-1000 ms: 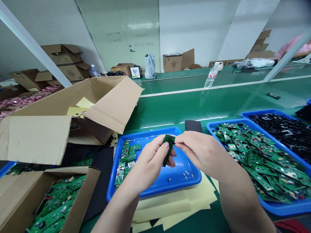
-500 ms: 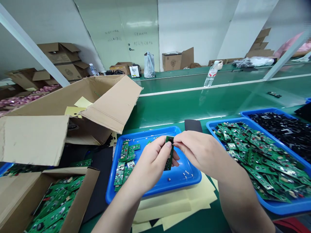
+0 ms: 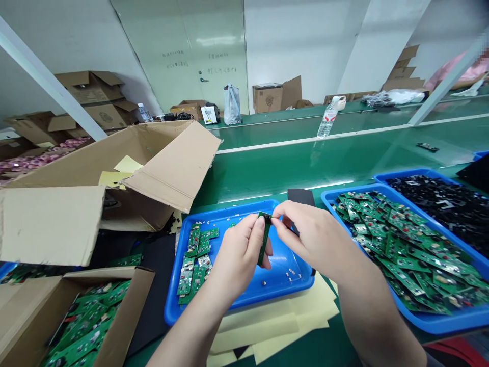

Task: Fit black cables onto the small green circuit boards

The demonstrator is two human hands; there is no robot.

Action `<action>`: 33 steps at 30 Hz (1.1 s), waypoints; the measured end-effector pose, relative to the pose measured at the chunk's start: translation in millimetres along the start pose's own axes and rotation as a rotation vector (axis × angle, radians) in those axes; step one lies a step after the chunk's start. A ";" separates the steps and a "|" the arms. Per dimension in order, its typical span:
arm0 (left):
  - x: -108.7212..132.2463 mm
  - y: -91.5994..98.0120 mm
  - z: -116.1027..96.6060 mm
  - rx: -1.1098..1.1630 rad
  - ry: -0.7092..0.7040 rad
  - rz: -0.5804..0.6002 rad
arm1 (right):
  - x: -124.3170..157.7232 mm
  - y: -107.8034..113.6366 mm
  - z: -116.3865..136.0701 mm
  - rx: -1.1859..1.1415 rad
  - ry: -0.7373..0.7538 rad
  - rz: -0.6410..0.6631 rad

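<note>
My left hand (image 3: 242, 247) is closed around a narrow green circuit board (image 3: 263, 239), held upright with the thumb across its face. At the board's upper end, near a dark part, the thumb and forefinger of my right hand (image 3: 305, 229) are pinched together; whatever is between them is too small to make out. Both hands are over a blue tray (image 3: 282, 295). Several green circuit boards (image 3: 194, 270) lie along its left side, and small white bits are scattered on its bottom.
On the right stand a blue tray of loose circuit boards (image 3: 405, 244) and another of black parts (image 3: 439, 199). Cardboard boxes (image 3: 179, 168) crowd the left, the nearest with boards inside. Yellow paper sheets (image 3: 278, 326) lie in front. A water bottle (image 3: 327, 120) stands behind.
The board in my left hand has turned slightly, showing more of its green face. My right fingers have stayed at its upper end, drawn slightly away from the left thumb.
</note>
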State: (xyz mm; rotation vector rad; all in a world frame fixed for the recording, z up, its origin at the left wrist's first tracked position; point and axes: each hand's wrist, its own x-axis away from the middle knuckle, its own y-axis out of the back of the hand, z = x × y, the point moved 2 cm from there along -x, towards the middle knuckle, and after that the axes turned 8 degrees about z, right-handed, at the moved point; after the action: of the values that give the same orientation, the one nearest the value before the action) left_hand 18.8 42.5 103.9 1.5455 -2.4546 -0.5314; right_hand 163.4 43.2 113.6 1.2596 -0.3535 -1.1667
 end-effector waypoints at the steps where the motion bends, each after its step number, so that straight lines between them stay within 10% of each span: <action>1: -0.3 0.5 0.1 -0.005 0.003 0.001 | 0.1 0.0 -0.3 -0.002 -0.007 0.000; 24: 2.0 10.8 1.1 0.048 0.100 0.317 | -1.3 3.8 3.2 0.059 0.193 -0.241; 30: 1.9 14.9 1.2 -0.091 -0.051 0.075 | 6.1 16.2 -13.3 -0.182 0.094 -0.679; 33: 1.7 16.5 2.2 -0.130 -0.086 0.009 | 13.5 19.7 -12.8 -0.321 0.006 -0.669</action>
State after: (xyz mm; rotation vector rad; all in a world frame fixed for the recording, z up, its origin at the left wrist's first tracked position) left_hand 3.6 47.8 108.4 1.4895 -2.4334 -0.7548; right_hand 188.5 36.4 121.3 1.1196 0.2840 -1.7014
